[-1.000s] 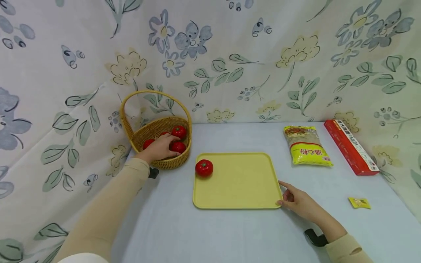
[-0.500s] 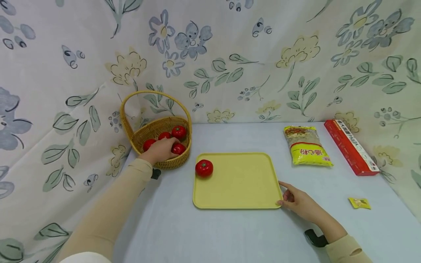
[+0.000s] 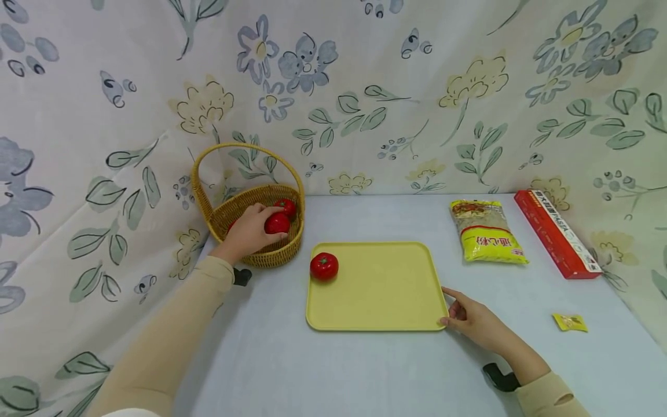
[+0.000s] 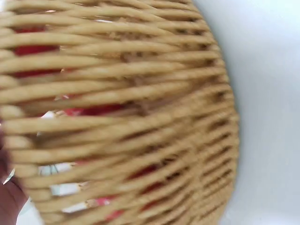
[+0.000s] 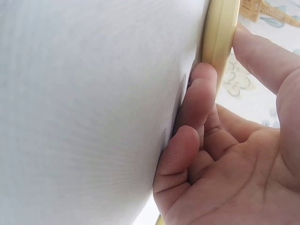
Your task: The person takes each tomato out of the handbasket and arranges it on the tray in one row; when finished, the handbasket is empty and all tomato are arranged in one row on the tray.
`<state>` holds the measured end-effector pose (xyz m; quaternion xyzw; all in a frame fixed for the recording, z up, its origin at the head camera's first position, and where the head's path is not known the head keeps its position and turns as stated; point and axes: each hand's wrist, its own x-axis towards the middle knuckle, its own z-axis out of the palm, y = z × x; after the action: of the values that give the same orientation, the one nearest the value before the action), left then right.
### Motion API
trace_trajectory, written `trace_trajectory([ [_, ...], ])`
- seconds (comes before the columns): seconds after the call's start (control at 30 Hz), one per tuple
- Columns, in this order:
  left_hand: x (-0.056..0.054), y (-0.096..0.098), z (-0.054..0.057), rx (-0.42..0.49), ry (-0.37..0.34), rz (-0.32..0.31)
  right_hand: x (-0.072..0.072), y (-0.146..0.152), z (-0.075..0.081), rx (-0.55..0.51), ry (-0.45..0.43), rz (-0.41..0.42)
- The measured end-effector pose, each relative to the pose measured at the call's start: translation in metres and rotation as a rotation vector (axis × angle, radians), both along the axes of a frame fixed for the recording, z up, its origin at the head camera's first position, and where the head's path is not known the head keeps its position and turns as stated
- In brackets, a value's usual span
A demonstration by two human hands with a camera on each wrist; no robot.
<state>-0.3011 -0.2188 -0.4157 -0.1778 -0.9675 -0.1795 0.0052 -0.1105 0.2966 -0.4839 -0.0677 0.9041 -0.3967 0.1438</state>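
Over the wicker basket (image 3: 281, 253), my left hand (image 3: 249, 233) grips a red tomato (image 3: 278, 223) between thumb and fingers. Another tomato (image 3: 287, 206) lies behind it, and the hand hides part of the basket's inside. Woven basket wall (image 4: 140, 93) fills most of the left wrist view, with red showing through its gaps. One tomato (image 3: 324, 266) sits at the left side of a yellow tray (image 3: 380, 289). My right hand (image 3: 476, 324) pinches the tray's near right corner; in the right wrist view its thumb rests on the rim and curled fingers lie against the side.
A yellow-labelled food bag (image 3: 488, 234) lies behind the tray to the right. Beside it is a long red pasta box (image 3: 556, 234), and a small yellow packet (image 3: 570, 322) lies nearer. A floral cloth (image 3: 365, 104) hangs behind the white table (image 3: 365, 370).
My left hand has taken hold of a tomato in the basket and raised it slightly, up and to the left. The right hand and tray have stayed put.
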Motion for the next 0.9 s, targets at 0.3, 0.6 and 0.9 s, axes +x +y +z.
trace_trajectory([
  [0.3,0.022,0.016,0.015,0.330,-0.020,0.035,-0.001,0.002,-0.002,-0.004,0.009,0.013],
  [0.6,0.045,0.052,0.027,0.611,-0.209,0.021,0.000,0.002,-0.002,0.002,0.041,0.021],
  [0.9,0.056,0.090,0.015,0.539,-0.138,-0.275,0.000,0.002,-0.003,0.002,0.039,0.021],
])
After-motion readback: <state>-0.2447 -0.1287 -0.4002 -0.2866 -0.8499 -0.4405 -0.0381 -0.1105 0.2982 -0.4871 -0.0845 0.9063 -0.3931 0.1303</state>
